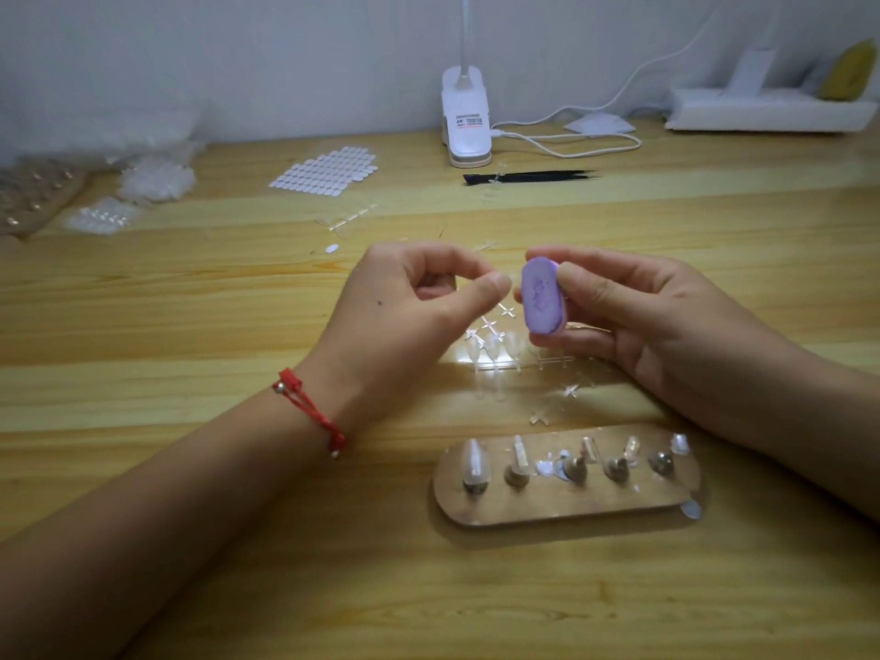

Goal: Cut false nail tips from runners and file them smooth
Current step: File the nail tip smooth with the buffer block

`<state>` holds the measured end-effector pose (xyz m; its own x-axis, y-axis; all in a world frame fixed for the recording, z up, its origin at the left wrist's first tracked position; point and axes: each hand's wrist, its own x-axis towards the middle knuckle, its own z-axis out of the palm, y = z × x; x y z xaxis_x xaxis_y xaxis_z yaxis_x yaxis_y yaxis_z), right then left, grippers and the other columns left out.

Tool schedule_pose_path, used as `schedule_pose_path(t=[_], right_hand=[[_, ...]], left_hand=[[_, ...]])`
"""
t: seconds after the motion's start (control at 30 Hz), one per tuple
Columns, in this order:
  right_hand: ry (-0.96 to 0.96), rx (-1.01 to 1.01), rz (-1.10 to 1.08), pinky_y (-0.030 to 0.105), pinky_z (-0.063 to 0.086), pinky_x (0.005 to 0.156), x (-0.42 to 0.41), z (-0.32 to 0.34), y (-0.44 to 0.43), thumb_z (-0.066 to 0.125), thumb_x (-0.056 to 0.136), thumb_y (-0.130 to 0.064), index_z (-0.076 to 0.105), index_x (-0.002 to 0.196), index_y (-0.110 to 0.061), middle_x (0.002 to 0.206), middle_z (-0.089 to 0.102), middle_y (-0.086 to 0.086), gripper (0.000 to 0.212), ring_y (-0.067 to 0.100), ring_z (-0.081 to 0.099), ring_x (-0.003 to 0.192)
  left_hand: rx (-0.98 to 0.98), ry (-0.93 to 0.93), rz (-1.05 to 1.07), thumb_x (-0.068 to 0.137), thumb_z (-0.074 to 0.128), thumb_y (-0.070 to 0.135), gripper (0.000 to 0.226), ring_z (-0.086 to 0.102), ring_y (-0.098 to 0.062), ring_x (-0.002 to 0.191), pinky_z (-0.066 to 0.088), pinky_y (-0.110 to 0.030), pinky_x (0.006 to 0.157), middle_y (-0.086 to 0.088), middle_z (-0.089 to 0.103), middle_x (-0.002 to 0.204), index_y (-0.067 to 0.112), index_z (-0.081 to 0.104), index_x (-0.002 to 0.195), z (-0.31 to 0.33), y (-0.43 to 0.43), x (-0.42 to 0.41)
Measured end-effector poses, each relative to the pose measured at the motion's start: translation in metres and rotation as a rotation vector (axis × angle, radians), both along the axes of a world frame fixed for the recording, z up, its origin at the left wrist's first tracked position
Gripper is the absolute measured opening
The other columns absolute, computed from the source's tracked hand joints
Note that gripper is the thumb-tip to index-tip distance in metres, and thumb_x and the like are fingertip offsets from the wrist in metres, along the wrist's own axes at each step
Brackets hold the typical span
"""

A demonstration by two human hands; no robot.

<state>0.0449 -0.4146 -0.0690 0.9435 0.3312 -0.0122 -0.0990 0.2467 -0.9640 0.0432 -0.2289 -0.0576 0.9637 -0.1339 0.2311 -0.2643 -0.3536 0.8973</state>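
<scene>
Both hands are up over the wooden table [190,302], nearly meeting in the middle. The right hand [643,321] has the purple file block [543,297] held upright: thumb pressed on its right edge, the other fingers curled round behind and under it, so a firm grip with the worn face turned toward the camera. The left hand [409,307] is curled up tight, thumb and forefinger pinched together just beside the block's left edge. There's a faint clear sliver at those fingertips, the clear nail tip [513,284], though it's hard to make out and I can't tell if it touches the block. There's a red cord bracelet [309,412] on the left wrist.

Under the hands, the clear runners [495,345] lie flat on the table with a few tips still attached. Closer to the camera is a wooden stand [566,507] with a row of pegs, some with tips on them. At the back are black tweezers [528,177], a white lamp base [465,119] and a sheet of white tabs [326,171]
</scene>
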Motion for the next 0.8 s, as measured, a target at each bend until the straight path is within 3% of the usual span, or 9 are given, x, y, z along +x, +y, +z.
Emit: schedule_pose_path(t=[0.27,0.47,0.57,0.7,0.8], right_hand=[[-0.022,0.007,-0.017,0.021,0.057,0.069,0.0005,-0.0021,-0.0001,0.064,0.077,-0.020,0.079,0.092,-0.018,0.092,0.076,0.005,0.022,0.011,0.070,0.083],[-0.046,-0.022,-0.022,0.020,0.057,0.068,-0.0007,-0.0027,0.0012,0.065,0.076,-0.021,0.077,0.094,-0.016,0.094,0.076,0.005,0.022,0.011,0.071,0.083],[-0.050,-0.003,-0.051,0.020,0.057,0.067,-0.0001,-0.0028,0.0009,0.065,0.075,-0.020,0.078,0.091,-0.017,0.091,0.076,0.005,0.021,0.011,0.071,0.082],[-0.059,-0.023,-0.032,0.020,0.056,0.066,-0.0010,-0.0030,0.0031,0.065,0.074,-0.021,0.078,0.091,-0.016,0.090,0.076,0.006,0.022,0.011,0.070,0.080],[-0.047,0.004,-0.063,0.020,0.056,0.066,-0.0007,-0.0028,0.0030,0.064,0.075,-0.019,0.075,0.094,-0.014,0.087,0.075,0.004,0.023,0.010,0.070,0.077]], left_hand=[[0.023,-0.010,-0.025,0.083,0.070,0.020,0.014,0.022,-0.004,0.042,0.023,-0.011,0.043,0.011,0.026,0.047,0.019,0.067,0.069,-0.0018,-0.0015,-0.0015],[0.008,0.025,-0.018,0.081,0.072,0.021,0.014,0.026,-0.008,0.048,0.025,-0.018,0.046,0.001,0.032,0.053,0.014,0.069,0.069,-0.0013,0.0013,0.0006],[0.078,0.110,-0.127,0.081,0.071,0.019,0.014,0.032,-0.009,0.049,0.027,-0.015,0.045,-0.001,0.041,0.054,0.013,0.069,0.069,-0.0013,0.0005,-0.0024],[0.002,0.119,-0.080,0.081,0.071,0.019,0.013,0.040,-0.015,0.064,0.030,-0.023,0.060,-0.009,0.049,0.068,0.013,0.068,0.070,0.0025,0.0033,0.0016],[0.126,0.088,-0.155,0.081,0.071,0.018,0.013,0.036,-0.008,0.052,0.029,-0.018,0.051,0.003,0.043,0.054,0.015,0.068,0.069,0.0029,0.0028,-0.0016]])
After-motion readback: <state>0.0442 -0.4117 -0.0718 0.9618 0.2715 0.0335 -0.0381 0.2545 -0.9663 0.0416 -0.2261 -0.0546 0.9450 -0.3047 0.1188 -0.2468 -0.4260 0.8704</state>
